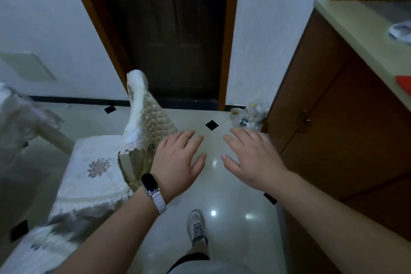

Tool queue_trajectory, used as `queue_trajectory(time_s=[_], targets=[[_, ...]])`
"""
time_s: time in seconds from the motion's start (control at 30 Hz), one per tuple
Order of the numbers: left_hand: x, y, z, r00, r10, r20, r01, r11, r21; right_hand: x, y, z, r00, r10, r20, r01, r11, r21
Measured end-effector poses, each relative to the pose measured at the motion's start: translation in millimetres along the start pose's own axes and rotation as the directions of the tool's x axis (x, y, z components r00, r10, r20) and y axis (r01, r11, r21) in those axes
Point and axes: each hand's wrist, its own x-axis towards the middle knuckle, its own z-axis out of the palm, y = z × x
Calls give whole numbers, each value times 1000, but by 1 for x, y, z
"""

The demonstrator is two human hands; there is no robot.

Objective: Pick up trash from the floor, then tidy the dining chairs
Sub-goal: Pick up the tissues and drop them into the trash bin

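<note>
Chair (93, 169) at left, cream embroidered seat cover, quilted lacy cover on back. Left hand (178, 163), fingers spread, empty, just right of chair back. Right hand (251, 158) likewise spread, empty. Trash (250, 113), clear crumpled wrappers, far right on floor (222, 196) against cabinet (333, 118).

Cream quilted cover with a grey-blue flower motif on the dining chair (97, 169). Pale glossy floor (222, 196) tiles with small black diamond insets; dark brown door (173, 35) in an orange-brown frame between white walls. Brown cabinet (333, 118) under a beige counter (355, 35), with a red patch at its near right edge.
</note>
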Motion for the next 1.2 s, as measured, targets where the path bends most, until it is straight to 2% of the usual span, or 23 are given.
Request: queue_trajectory(time_s=[0.23, 0.37, 0.6, 0.77, 1.0, 1.2], targets=[[116, -88, 29, 999, -26, -26, 25, 999, -28, 151, 17, 9, 998, -46, 53, 49, 997, -55], [168, -134, 36, 999, -50, 15, 50, 999, -6, 220, 16, 18, 995, -74, 66, 77, 996, -40], [233, -184, 63, 990, -125, 61, 124, 992, 18, 320, 39, 43, 987, -123, 102, 126, 992, -25], [295, -212, 92, 977, -199, 81, 192, 978, 78, 402, 74, 74, 977, -186, 100, 182, 982, 46], [417, -239, 122, 902, -387, 191, 343, 912, 227, 536, 140, 99, 935, -328, 137, 304, 937, 170], [486, -261, 135, 847, -515, 132, 470, 841, 268, 643, 177, 106, 868, -476, 138, 450, 874, 187]])
